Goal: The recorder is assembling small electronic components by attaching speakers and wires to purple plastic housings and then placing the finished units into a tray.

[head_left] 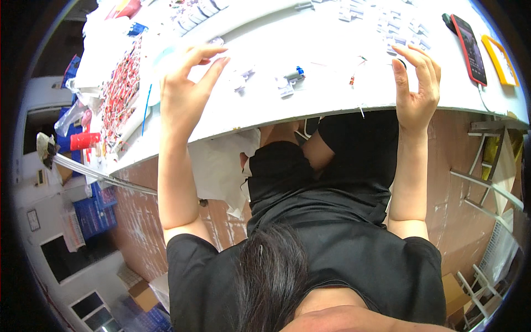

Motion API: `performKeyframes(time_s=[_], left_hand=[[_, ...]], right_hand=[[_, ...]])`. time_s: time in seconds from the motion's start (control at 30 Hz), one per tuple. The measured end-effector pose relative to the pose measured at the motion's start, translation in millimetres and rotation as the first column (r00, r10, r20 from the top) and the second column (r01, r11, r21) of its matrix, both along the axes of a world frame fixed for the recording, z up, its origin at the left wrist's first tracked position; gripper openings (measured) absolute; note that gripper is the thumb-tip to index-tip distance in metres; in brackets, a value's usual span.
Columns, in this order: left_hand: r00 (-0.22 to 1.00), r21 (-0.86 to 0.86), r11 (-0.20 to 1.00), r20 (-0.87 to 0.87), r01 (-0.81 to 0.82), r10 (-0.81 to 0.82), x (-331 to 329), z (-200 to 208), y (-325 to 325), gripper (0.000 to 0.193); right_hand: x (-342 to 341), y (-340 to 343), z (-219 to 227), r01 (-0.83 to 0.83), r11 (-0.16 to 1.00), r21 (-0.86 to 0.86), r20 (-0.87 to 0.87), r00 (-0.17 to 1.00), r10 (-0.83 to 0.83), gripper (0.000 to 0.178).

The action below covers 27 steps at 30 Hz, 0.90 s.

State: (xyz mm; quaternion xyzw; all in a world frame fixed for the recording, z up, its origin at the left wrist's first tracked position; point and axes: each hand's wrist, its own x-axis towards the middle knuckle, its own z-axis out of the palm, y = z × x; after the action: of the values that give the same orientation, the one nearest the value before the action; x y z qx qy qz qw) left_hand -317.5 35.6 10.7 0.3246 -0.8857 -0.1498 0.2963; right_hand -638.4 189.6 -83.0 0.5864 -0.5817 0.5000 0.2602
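Nearest, at the table's point(354, 108) front edge, the right hand point(417, 94) is loosely curled, thumb and fingertips parted; a dark round piece point(402, 63) shows by the thumb, contact impossible to tell. Over on the left, the left hand point(182, 91) is released too, fingers bent, thumb apart, hiding the tabletop beneath. Between them lie a tiny red part point(352, 81), a white clip with a blue end point(286, 87) and more white clips point(240, 81). Out left, red-and-white wires point(120, 83) heap up; right, a phone point(470, 50) sits beside a yellow frame point(511, 77). Farther back, white pieces point(391, 25) scatter.
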Motion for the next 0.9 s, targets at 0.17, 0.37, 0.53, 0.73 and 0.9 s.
performKeyframes(time_s=[0.17,0.37,0.53,0.73,0.9], left_hand=[[0.995,0.116,0.993,0.094,0.013,-0.024,14.3,-32.5,16.5,0.024],[0.999,0.307,0.952,-0.045,0.019,-0.005,18.9,-48.1,10.7,0.024],[0.950,0.327,0.939,-0.314,0.103,0.005,-4.7,-51.9,42.2,0.025],[0.875,0.398,0.907,-0.479,0.137,0.078,-33.7,-68.5,69.1,0.026],[0.858,0.385,0.917,-0.502,0.110,0.108,-28.9,-77.9,67.0,0.024]], right_hand=[[1.7,0.7,1.2,-0.017,1.000,0.009,0.016,1.000,0.017,0.018],[-2.7,4.5,-0.9,0.029,0.998,0.052,-0.049,0.998,-0.027,0.018],[22.2,7.9,34.1,-0.011,0.995,0.096,0.038,0.999,0.008,0.019],[19.5,11.0,34.0,-0.049,0.991,0.127,0.105,0.994,0.035,0.017],[16.2,10.6,30.7,-0.069,0.992,0.103,0.115,0.992,0.057,0.017]])
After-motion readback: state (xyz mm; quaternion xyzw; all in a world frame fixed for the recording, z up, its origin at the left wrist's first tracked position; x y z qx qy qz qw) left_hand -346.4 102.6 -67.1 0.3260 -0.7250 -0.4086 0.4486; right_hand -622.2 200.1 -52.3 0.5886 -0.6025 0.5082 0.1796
